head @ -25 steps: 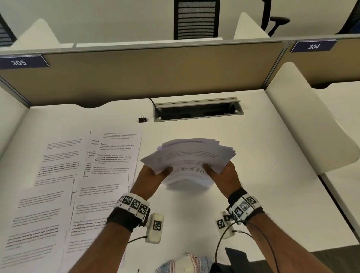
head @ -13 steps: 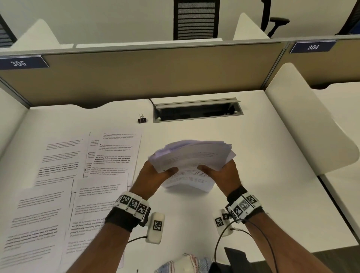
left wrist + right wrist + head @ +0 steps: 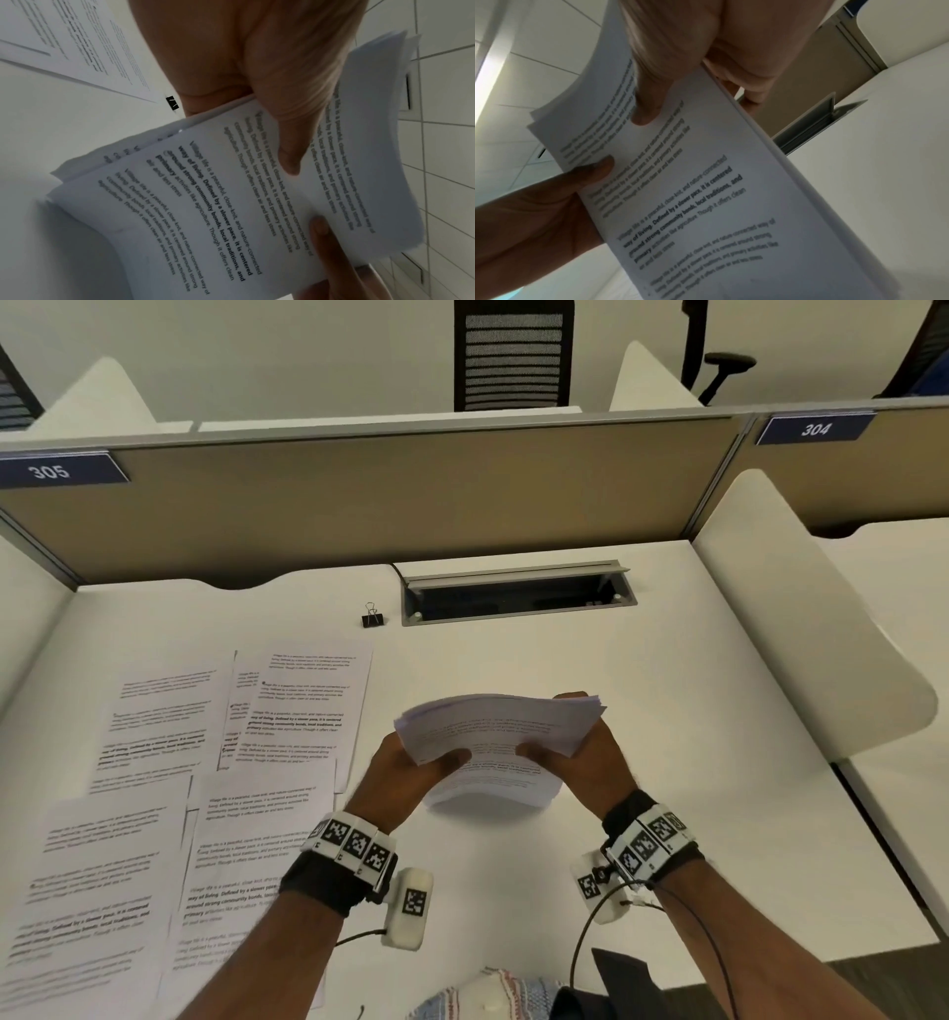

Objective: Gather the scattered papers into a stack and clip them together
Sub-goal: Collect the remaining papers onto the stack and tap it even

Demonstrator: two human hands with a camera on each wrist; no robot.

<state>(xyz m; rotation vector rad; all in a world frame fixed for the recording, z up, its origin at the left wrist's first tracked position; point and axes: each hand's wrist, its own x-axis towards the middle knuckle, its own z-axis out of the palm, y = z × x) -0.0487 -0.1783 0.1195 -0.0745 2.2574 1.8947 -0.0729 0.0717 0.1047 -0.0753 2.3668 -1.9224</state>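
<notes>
A thick stack of printed papers [image 3: 493,737] stands tilted on its lower edge on the white desk [image 3: 642,711], bowed toward me. My left hand [image 3: 411,762] grips its left side, thumb on the front sheet. My right hand [image 3: 580,757] grips the right side the same way, fingers behind. The left wrist view shows the stack [image 3: 231,203] with both thumbs pressing on the printed page; the right wrist view shows the stack [image 3: 693,192] too. Several loose sheets [image 3: 205,762] lie flat at the left. A black binder clip [image 3: 372,617] stands at the back of the desk, apart from both hands.
An open grey cable tray [image 3: 518,593] is set into the desk behind the stack. A tan partition [image 3: 411,505] closes the back and a white curved divider [image 3: 801,629] the right. A patterned cloth [image 3: 488,999] lies at the near edge.
The fanned, uneven stack has been drawn together into a tighter bundle. Both hands have moved slightly closer to each other and kept their hold.
</notes>
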